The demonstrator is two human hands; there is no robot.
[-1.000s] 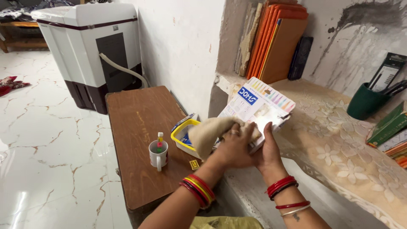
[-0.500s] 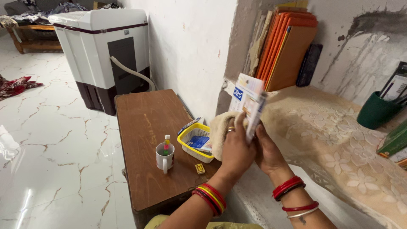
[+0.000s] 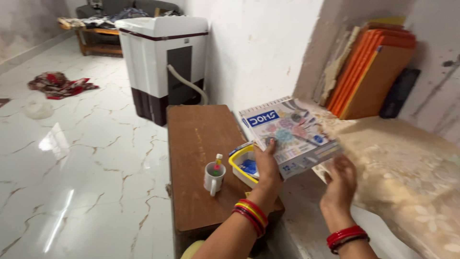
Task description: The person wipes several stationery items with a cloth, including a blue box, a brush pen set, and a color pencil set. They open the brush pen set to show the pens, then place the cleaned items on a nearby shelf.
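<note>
Sketchbook [image 3: 290, 136] hides yellow tray's [image 3: 238, 165] right side

Head camera, looking down, close over hands [image 3: 268, 168].

bare table [image 3: 196, 144] left, mug [image 3: 213, 176] – tray [image 3: 239, 165] crowding

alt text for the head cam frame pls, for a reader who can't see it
The person's left hand holds up a spiral-bound sketchbook by its lower edge, while the right hand hovers open just below it. Beneath sit a brown wooden table with a white mug and a yellow tray, beside a cloth-covered shelf.
</note>
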